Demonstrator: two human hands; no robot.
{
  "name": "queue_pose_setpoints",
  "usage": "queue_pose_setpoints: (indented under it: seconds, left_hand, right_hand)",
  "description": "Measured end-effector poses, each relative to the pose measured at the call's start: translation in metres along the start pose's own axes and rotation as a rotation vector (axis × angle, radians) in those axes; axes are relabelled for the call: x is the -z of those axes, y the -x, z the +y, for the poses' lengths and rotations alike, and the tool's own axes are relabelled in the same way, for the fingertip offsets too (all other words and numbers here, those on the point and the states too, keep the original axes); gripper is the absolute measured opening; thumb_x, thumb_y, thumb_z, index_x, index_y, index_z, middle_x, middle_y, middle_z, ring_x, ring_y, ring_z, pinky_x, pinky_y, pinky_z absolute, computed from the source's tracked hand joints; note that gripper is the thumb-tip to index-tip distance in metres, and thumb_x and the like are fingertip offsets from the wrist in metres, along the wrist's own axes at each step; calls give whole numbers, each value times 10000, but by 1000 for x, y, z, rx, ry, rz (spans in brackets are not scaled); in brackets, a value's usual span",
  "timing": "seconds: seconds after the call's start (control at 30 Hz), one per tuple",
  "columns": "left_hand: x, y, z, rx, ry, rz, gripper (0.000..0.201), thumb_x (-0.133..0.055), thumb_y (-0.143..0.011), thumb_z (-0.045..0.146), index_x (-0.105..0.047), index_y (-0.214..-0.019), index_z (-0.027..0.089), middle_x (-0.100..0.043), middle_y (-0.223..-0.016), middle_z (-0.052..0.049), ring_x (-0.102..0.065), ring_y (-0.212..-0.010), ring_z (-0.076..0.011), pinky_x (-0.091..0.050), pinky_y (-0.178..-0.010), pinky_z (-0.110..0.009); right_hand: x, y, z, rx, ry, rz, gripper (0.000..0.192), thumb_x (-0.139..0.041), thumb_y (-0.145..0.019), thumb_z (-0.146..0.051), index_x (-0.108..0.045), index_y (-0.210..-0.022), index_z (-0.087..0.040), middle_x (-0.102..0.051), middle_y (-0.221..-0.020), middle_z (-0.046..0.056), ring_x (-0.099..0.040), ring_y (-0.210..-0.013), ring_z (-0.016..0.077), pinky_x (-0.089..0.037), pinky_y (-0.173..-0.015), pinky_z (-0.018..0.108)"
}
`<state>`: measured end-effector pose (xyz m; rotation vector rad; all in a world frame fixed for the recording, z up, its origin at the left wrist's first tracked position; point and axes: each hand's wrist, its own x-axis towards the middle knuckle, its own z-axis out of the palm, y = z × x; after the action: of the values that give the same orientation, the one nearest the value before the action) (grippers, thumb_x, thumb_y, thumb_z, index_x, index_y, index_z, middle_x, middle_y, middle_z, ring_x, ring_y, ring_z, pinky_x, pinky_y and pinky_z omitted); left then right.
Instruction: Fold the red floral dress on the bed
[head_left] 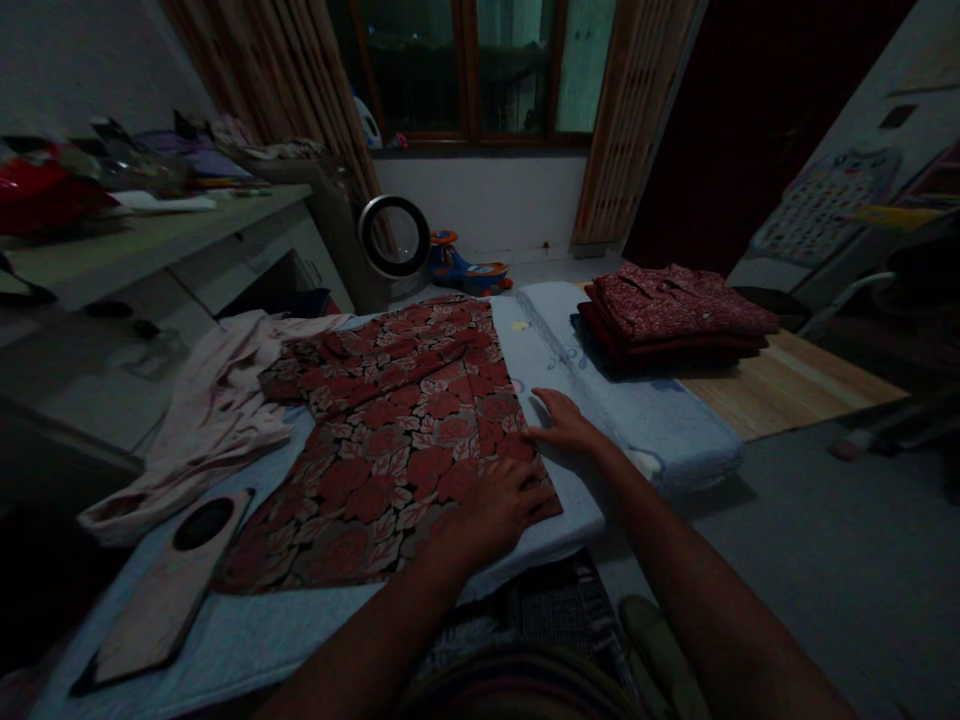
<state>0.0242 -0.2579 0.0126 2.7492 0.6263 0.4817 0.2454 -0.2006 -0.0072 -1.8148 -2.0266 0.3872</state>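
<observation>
— What do you have under the hands?

— I see a red floral garment [397,440] spread flat on the padded surface [300,625]. My left hand [499,510] lies palm down on its near right corner, fingers spread, grip open, clasping nothing. My right hand [562,425] rests flat at the garment's right edge, grip open too, fingertips touching the cloth.

— And around it?

— A pale pink garment [214,420] lies crumpled just left of it, touching. A flat board with a dark oval [169,590] sits near the left corner. A stack of folded red clothes [671,315] sits well apart, to the right.
</observation>
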Motion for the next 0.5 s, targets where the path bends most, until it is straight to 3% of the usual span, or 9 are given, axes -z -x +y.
queue_pose_setpoints:
  seconds: [0.1, 0.23, 0.5]
  left_hand:
    - [0, 0, 1, -1, 4, 8, 327, -467, -1010, 484, -689, -1153, 290, -633, -1184, -39, -534, -1060, -210, -423, -918, -376]
    - [0, 0, 1, -16, -10, 6, 327, -458, -1019, 468, -693, -1147, 282, -631, -1203, -48, -532, -1055, -214, -420, -910, -384]
    - [-5, 1, -1, -25, -52, 18, 333, -456, -1018, 472, -684, -1156, 274, -635, -1149, -47, -534, -1020, -211, -415, -878, -374]
  right_hand:
    - [3, 32, 3, 145, -43, -49, 853, -677, -819, -568, -377, -1514, -173, -433, -1512, 164, -376, -1415, 312, -305, -1171, 478]
    - [9, 58, 0, 169, -18, -81, 843, -639, -847, -563, -351, -1527, -156, -403, -1541, 174, -333, -1445, 308, -265, -1194, 485]
    - [7, 37, -1, 89, 79, -96, 882, -678, -801, -545, -367, -1515, -129, -394, -1544, 185, -308, -1452, 319, -248, -1190, 477]
